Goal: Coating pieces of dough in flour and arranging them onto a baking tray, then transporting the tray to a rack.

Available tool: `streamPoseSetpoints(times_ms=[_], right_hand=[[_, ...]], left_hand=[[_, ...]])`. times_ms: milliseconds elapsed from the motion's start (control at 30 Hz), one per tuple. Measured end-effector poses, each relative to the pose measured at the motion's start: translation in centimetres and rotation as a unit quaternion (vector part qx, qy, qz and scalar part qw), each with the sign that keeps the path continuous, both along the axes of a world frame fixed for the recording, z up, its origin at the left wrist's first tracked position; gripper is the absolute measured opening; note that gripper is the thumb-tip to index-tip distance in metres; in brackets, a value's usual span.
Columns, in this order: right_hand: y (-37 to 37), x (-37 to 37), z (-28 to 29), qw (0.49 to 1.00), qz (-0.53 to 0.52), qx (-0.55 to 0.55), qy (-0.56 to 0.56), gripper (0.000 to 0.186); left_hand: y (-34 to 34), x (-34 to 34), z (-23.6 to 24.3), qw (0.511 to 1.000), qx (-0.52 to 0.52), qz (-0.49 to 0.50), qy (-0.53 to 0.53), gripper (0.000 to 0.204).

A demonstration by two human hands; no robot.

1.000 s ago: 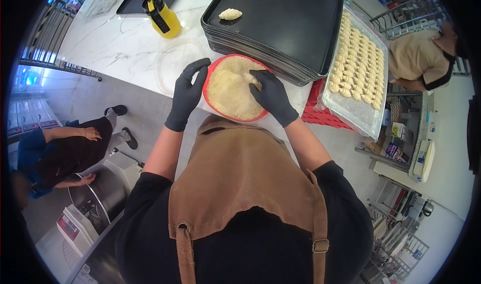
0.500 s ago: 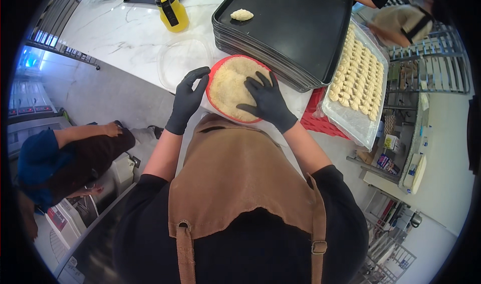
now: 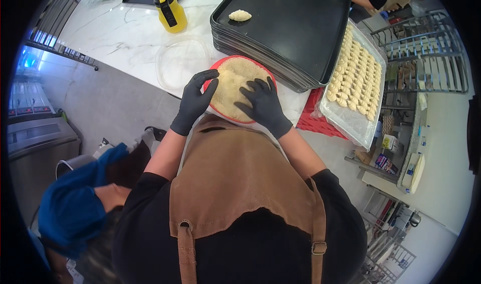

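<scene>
pressing crumbs in red bowl (image 3: 224,114) — yellow squeeze bottle (image 3: 171,13) beyond.

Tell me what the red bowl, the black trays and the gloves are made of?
The red bowl looks like plastic: bright even colour, thin smooth rim. The black trays seem to be dark coated metal, going by their thin stacked edges and matte faces, though I can't be sure. The gloves on the left hand and right hand look like thin black rubber, probably nitrile, stretched snug with a soft sheen.
</scene>
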State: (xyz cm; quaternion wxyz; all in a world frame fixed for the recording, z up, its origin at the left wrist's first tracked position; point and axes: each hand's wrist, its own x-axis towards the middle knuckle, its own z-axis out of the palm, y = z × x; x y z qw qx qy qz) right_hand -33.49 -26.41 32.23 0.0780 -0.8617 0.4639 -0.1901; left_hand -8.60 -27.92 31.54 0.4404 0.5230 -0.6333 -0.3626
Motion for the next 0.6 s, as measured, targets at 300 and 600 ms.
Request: streamPoseSetpoints(times_ms=[300,600], right_hand=[[-1.4,0.5,-1.5,0.996,-0.071,0.049,0.001,0.026],[-3.3,-2.4,-1.3,0.83,-0.18,0.353,-0.393,0.021]], left_hand=[[0.3,-0.3,0.2,0.999,-0.027,-0.017,0.001,0.024],[0.1,-1.5,0.6,0.986,-0.09,-0.073,-0.117,0.044]])
